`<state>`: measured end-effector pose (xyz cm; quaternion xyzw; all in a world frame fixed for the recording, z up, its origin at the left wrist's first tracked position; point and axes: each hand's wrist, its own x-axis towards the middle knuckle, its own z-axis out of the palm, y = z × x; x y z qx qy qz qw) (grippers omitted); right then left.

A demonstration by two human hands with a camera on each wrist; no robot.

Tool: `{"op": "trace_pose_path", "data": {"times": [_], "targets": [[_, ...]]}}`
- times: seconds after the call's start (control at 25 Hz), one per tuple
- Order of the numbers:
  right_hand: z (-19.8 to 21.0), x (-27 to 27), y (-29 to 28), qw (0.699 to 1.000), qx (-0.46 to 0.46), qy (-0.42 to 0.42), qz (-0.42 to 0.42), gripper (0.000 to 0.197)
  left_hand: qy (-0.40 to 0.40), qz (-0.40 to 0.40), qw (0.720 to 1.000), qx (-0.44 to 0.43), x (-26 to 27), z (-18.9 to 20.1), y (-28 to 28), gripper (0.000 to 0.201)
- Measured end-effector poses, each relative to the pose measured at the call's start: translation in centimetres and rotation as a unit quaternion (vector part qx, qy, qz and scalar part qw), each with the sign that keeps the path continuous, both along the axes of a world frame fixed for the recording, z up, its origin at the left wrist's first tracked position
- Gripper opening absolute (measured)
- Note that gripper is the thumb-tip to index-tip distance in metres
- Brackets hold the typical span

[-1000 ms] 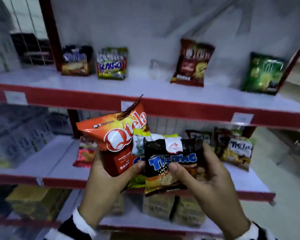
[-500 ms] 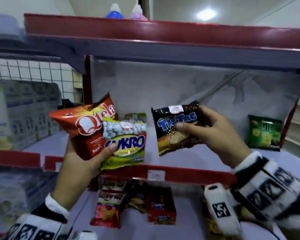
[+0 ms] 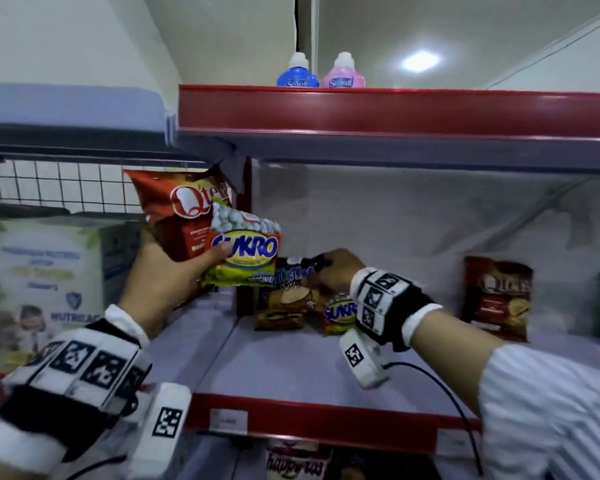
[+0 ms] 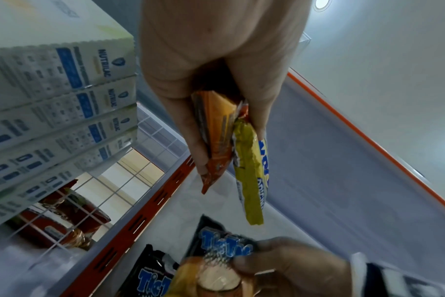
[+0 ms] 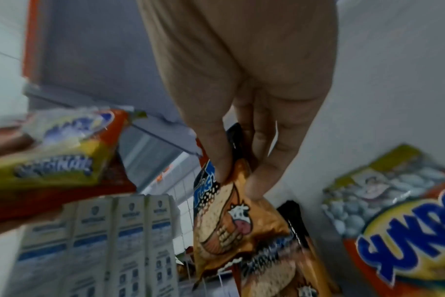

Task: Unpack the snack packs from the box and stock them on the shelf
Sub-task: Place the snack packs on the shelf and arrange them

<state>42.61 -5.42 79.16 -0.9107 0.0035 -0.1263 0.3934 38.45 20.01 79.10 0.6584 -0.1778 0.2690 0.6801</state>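
The right hand [image 3: 340,268] pinches the top of a Tic Tac pack [image 3: 284,296] at the back left corner of the shelf [image 3: 291,362], just in front of another one. The left hand [image 3: 174,268] grips a Qtela bag [image 3: 181,216] and a Sukro pack [image 3: 246,251] off the left edge. Best bet: seat the bottom seam flat before letting go, label facing out. Long axis upright, top tipped back a bit

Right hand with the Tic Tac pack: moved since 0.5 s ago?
Yes. The right hand carried the Tic Tac pack deeper over the shelf, toward the back wall.
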Motion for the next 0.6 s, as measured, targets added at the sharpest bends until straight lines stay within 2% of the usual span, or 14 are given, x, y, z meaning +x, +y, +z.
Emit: {"op": "trace_pose_path", "data": {"times": [0.12,0.24,0.36,0.44,0.48,0.52,0.56,0.6], "targets": [[-1.8,3.4,2.1,0.996,-0.031,0.088,-0.009,0.038,-0.001,-0.022,1.000,0.005,1.6,0.3,1.1,0.081],[-3.1,5.4,2.6,0.985,-0.054,0.160,-0.031,0.042,-0.004,-0.035,0.999,0.008,2.6,-0.5,1.4,0.068],[-3.8,5.5,2.4,0.972,-0.134,0.184,-0.056,0.055,0.025,-0.068,0.997,0.001,3.5,-1.7,0.9,0.065],[-3.1,4.7,1.9,0.968,-0.165,0.177,-0.061,0.050,0.047,-0.098,0.994,0.000,3.7,-2.4,0.2,0.059],[-2.3,4.1,1.7,0.976,-0.139,0.154,-0.059,0.045,0.052,-0.111,0.992,-0.001,3.8,-2.5,-0.3,0.056],[-1.1,3.3,1.5,0.989,-0.074,0.118,-0.050,0.041,0.053,-0.120,0.991,-0.006,3.9,-2.6,-0.8,0.054],[0.2,2.4,1.5,0.996,0.020,0.090,-0.024,0.041,0.053,-0.125,0.991,-0.009,4.1,-2.6,-1.2,0.054],[1.4,1.4,1.5,0.990,0.117,0.075,0.029,0.044,0.053,-0.130,0.990,-0.011,4.3,-2.6,-1.7,0.054]]}}
